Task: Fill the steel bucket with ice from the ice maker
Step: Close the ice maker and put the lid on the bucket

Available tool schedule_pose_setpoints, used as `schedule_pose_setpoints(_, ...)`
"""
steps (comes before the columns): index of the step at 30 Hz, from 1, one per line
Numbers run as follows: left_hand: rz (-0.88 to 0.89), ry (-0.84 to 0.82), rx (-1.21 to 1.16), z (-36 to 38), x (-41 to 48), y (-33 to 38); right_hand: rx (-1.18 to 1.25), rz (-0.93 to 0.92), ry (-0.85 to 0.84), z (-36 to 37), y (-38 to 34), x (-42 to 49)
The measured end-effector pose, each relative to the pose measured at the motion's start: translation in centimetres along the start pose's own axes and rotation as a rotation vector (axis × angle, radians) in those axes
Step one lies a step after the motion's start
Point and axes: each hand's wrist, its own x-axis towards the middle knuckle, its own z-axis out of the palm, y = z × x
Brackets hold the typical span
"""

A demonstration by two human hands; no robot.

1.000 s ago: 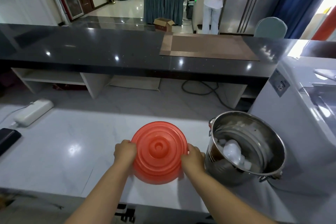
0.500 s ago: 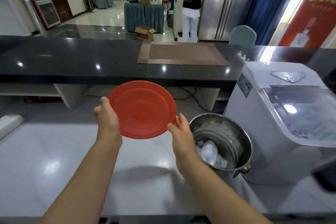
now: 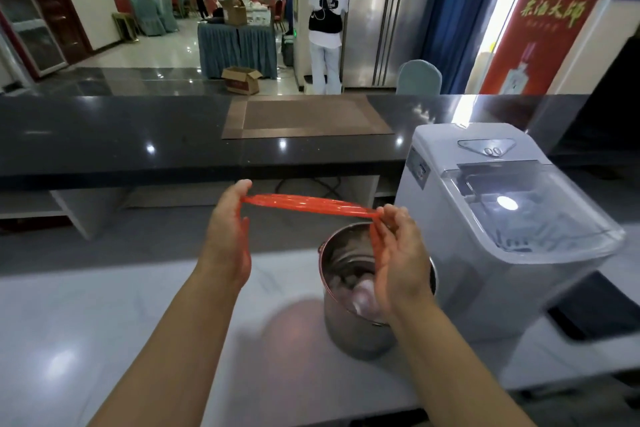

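Between the left hand [image 3: 228, 225] and right hand [image 3: 398, 253], each pinching an opposite edge, spans a thin red lid [image 3: 304, 206], likely light and bendy. Under the right hand stands the steel bucket [image 3: 349, 333], holding some ice [image 3: 362, 295]: probably heavy, cold and slick, best gripped by its rim.

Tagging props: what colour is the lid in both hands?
Red-orange; the lid shows edge-on in the head view.
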Motion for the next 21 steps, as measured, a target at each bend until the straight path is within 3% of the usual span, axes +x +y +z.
schedule_pose_setpoints(5,-0.04,-0.232,0.157,1.1,-0.2,-2.2,-0.121,-0.039,0.098,-2.5,0.3,0.1)
schedule_pose_setpoints(14,-0.196,-0.316,0.239,2.5,-1.1,-6.2,-0.583,-0.172,0.185,-5.0,1.0,-1.0)
schedule_pose_setpoints(21,-0.24,-0.277,0.179,3.6,-2.1,-7.4,-0.693,-0.252,0.275,-7.0,1.4,-1.1)
